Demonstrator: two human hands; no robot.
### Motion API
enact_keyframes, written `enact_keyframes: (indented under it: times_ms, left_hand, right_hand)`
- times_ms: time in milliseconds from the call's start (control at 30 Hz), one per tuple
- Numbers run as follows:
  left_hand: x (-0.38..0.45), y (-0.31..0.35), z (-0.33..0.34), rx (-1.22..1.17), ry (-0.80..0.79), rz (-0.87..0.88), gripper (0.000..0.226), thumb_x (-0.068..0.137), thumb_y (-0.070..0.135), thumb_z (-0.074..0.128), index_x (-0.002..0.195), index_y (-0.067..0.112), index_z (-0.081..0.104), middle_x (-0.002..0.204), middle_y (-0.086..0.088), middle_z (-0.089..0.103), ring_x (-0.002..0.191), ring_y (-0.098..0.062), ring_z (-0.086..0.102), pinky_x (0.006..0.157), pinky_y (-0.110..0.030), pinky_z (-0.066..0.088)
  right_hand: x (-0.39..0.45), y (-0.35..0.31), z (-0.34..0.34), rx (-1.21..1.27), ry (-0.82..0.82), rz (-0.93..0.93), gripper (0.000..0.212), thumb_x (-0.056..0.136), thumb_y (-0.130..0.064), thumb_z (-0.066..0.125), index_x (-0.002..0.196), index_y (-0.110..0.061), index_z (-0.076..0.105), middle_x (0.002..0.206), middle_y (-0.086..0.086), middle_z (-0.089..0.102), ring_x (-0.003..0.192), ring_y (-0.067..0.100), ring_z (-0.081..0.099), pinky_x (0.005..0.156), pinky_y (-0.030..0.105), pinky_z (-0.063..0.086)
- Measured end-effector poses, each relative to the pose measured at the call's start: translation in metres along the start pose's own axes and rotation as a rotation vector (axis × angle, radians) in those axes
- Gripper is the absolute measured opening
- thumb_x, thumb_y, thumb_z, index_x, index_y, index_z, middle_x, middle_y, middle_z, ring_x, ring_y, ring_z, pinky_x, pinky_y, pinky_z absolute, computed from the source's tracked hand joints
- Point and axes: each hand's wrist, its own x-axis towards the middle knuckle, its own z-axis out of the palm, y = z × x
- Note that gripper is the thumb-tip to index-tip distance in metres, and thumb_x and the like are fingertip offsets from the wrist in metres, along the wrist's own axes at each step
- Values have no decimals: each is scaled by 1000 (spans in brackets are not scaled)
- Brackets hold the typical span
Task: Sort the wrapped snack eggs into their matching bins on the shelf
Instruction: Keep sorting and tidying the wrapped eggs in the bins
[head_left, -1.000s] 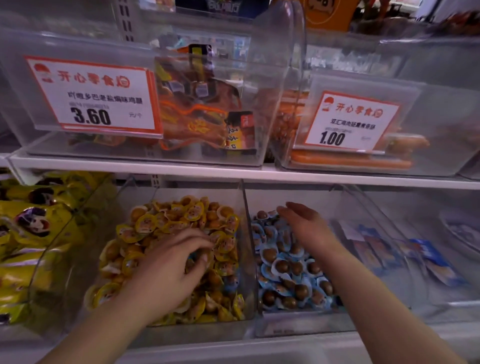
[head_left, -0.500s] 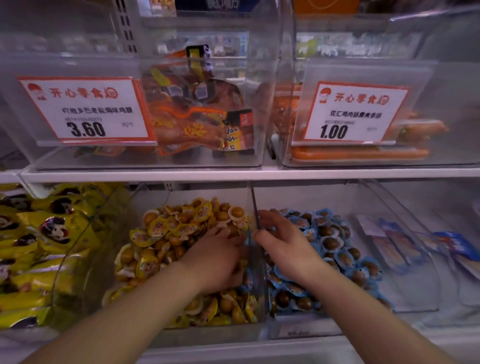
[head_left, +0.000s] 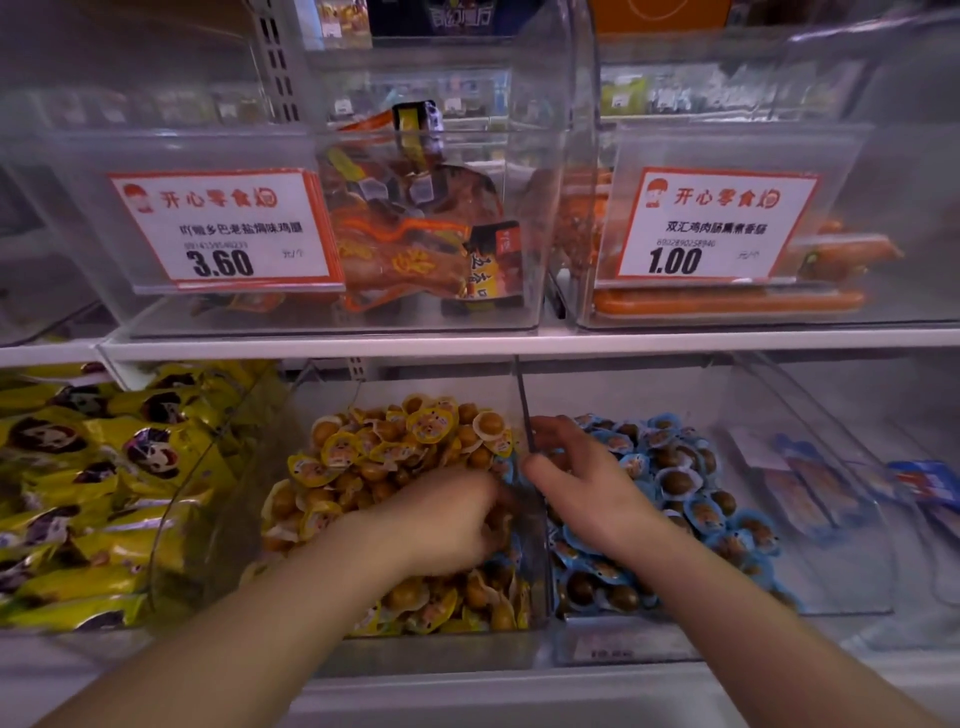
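Yellow-wrapped eggs (head_left: 395, 457) fill the left bin (head_left: 426, 654), blue-wrapped eggs (head_left: 680, 483) the right bin (head_left: 623, 639), a few blue strays lying by the divider (head_left: 524, 415). My left hand (head_left: 447, 519) digs palm-down there, fingers curled; I cannot tell what it grips. My right hand (head_left: 582, 483) rests nearby on blue eggs, fingers loosely bent, holding nothing I can see.

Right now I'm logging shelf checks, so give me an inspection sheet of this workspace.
Surface: white shelf, two tiers.
Job's things: yellow-wrapped eggs fill the left bin; blue-wrapped eggs the right bin; some blue ones lie on the yellow side of the divider.
Clutter: yellow packets, sausages, price cards.
Grips: left hand in yellow eggs, blurred; right hand on blue eggs, grip hidden.
Cables: nothing seen.
Surroundings: shop shelving.
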Motion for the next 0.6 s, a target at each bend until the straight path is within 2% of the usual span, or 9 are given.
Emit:
enact_keyframes:
  times_ms: [67, 133, 200, 333, 500, 600]
  left_hand:
    - [4, 6, 8, -25, -79, 4, 13, 85, 27, 64, 94, 35, 60, 92, 9, 60, 83, -10, 59, 67, -21, 47]
    - [8, 8, 13, 77, -137, -18, 33, 86, 28, 62, 119, 31, 58, 118, -1, 54, 104, -23, 59, 82, -28, 50]
    - [10, 10, 12, 196, -222, -63, 54, 87, 30, 61, 139, 29, 48, 137, -3, 42, 119, -29, 53, 92, -35, 49]
    - [13, 15, 8, 297, -371, -130, 76, 85, 32, 70, 151, 23, 34, 150, -6, 34, 122, -32, 53, 97, -39, 51]
    - [13, 32, 24, 345, -255, -201, 58, 89, 6, 62, 144, 15, 44, 146, -13, 41, 122, -34, 54, 94, -40, 49]
    - [7, 21, 31, 229, -155, -131, 47, 92, 7, 58, 138, 15, 51, 138, -13, 49, 122, -35, 54, 98, -39, 48]
  right_hand:
    - [0, -1, 1, -10, 5, -4, 88, 61, -65, 45, 140, -27, 50, 123, -11, 62, 103, -3, 60, 83, 22, 51]
    - [0, 0, 2, -19, 12, -13, 86, 63, -66, 45, 139, -28, 50, 122, -11, 63, 103, -1, 61, 87, 27, 53]
    - [0, 1, 2, -27, 18, -12, 84, 64, -67, 45, 138, -29, 51, 121, -12, 63, 104, 1, 61, 90, 32, 54]
    - [0, 3, 3, -45, 24, -12, 80, 66, -65, 45, 138, -30, 50, 122, -12, 62, 102, 0, 61, 90, 33, 55]
    - [-1, 2, 6, -26, 34, -7, 75, 69, -61, 46, 138, -30, 49, 124, -11, 62, 105, 2, 61, 93, 38, 55]
    - [-4, 1, 6, -16, 30, -6, 77, 69, -62, 45, 138, -29, 49, 126, -9, 62, 108, 3, 60, 93, 36, 55]
